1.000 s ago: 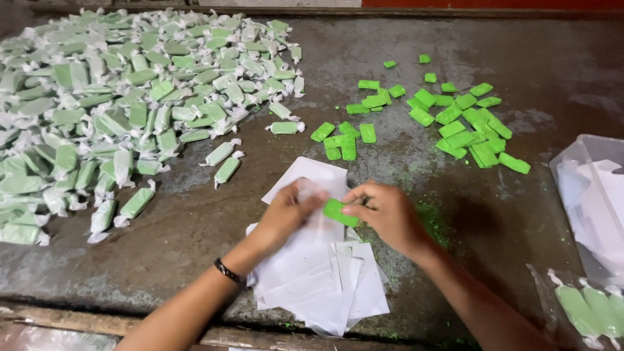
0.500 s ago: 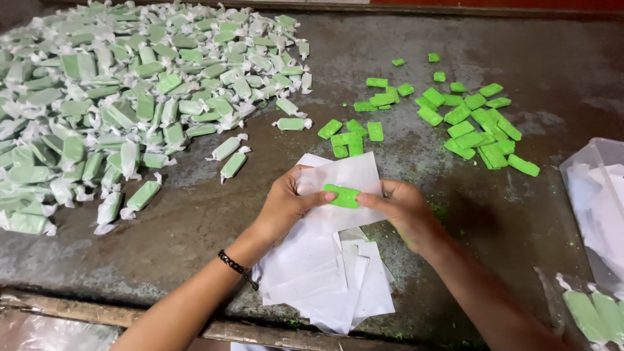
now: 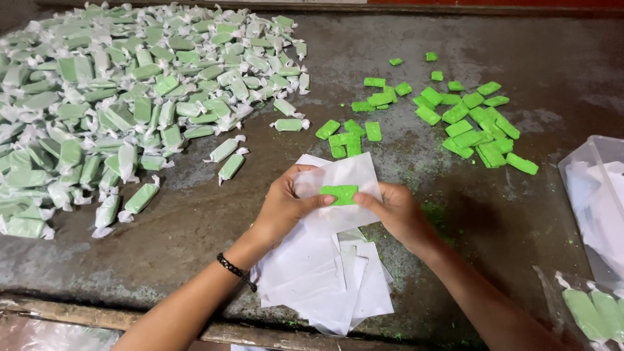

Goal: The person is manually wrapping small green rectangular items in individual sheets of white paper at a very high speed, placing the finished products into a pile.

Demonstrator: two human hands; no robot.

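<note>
Grey counter (image 3: 416, 39), wrapped pile far left. Left hand (image 3: 283, 205) and right hand (image 3: 393, 211) both pinch green block (image 3: 339, 194) on white wrapper sheet (image 3: 344, 175), above paper stack (image 3: 325, 279).

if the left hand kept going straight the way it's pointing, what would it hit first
The left hand points right, toward the bright green rectangular block it pinches on the white paper wrapper; just past it, probably the right hand.

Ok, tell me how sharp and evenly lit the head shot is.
Head view: soft, even light; faint shadows under the left hand and right hand; bright green rectangular block on its translucent white wrapper sheet is sharp; no glare on the dark worn table.
</note>
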